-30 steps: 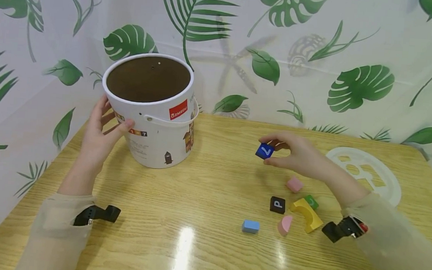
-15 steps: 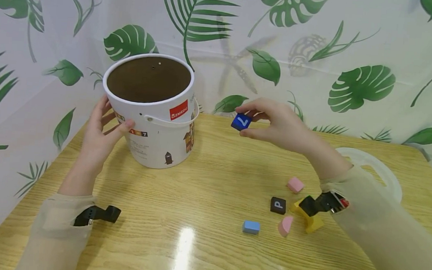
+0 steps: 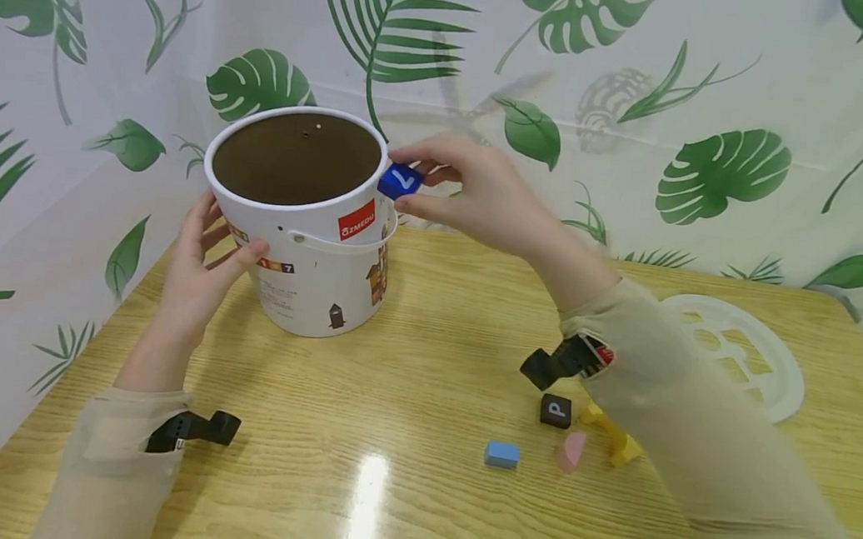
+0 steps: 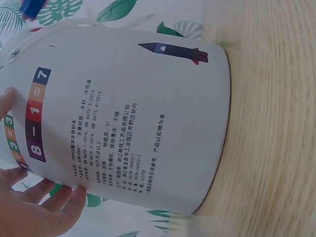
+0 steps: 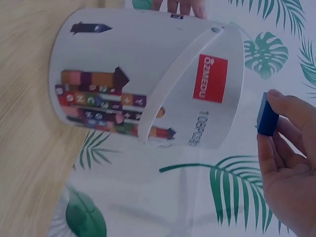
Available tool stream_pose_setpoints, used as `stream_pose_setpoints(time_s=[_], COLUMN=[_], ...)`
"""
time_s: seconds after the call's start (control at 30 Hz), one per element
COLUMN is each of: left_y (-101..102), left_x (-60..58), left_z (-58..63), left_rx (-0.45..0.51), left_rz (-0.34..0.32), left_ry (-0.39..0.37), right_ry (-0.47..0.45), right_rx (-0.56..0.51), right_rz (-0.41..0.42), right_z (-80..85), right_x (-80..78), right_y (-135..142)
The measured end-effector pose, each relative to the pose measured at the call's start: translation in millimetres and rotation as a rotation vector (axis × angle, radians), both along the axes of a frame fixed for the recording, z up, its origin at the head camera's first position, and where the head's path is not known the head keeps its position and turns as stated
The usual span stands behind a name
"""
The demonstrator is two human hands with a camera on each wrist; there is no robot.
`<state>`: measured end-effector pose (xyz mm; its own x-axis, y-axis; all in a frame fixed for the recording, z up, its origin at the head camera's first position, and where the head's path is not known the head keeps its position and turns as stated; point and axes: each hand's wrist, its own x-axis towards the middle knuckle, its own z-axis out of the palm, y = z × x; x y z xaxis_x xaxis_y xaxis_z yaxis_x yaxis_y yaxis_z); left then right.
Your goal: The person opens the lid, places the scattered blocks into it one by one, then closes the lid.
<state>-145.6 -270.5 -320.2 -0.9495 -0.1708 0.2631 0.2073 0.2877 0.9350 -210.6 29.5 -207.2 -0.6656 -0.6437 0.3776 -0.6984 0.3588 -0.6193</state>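
Observation:
In the head view a white bucket [image 3: 319,270] stands upright on the table at left, its round mouth open and brown inside. My left hand [image 3: 198,274] holds its left side, thumb on the front wall and fingers round the curve; the left wrist view shows these fingers [image 4: 64,202] against the printed wall. My right hand [image 3: 475,189] pinches a dark blue block [image 3: 400,181] with a white character on it, between thumb and fingertips. That block is in the air right at the bucket's right rim. In the right wrist view the blue block [image 5: 267,114] appears just beyond the rim.
On the table [image 3: 392,400] lie a black block [image 3: 556,411] marked P, a light blue block [image 3: 501,454], a pink half-round block [image 3: 571,452] and a yellow arch [image 3: 618,441], partly behind my right sleeve. A white cut-out lid [image 3: 785,378] lies at right. Leaf-print cloth hangs behind.
My right hand has carried the blue block left and upward, from over the table to the bucket's rim. The left hand and bucket have stayed put. The sleeve now hides the pink and green blocks.

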Motion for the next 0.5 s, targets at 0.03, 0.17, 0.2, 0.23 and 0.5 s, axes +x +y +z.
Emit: stream_pose_setpoints(time_s=[0.03,0.17,0.2,0.23,0.5], left_y=[0.0,-0.3,-0.3,-0.3,-0.1], left_x=[-0.1,-0.4,-0.4,-0.4,-0.3], left_z=[-0.1,-0.2,-0.2,-0.2,-0.2], left_rx=[-0.001,0.001,0.001,0.002,0.005], left_rz=[0.000,-0.005,-0.006,-0.006,-0.005], left_ry=[0.001,0.008,0.008,0.008,-0.001], right_ry=[0.008,0.016,0.011,0.003,-0.084], right_rx=[-0.002,0.034,0.035,0.029,-0.037], right_rz=[-0.005,-0.042,-0.044,-0.040,-0.010], right_z=[1.5,6.4,6.6,6.2,0.9], right_x=[-0.8,-4.1,-5.5,-7.3,-17.3], right_y=[-5.1,-23.6,-28.1,-32.4,-64.6])
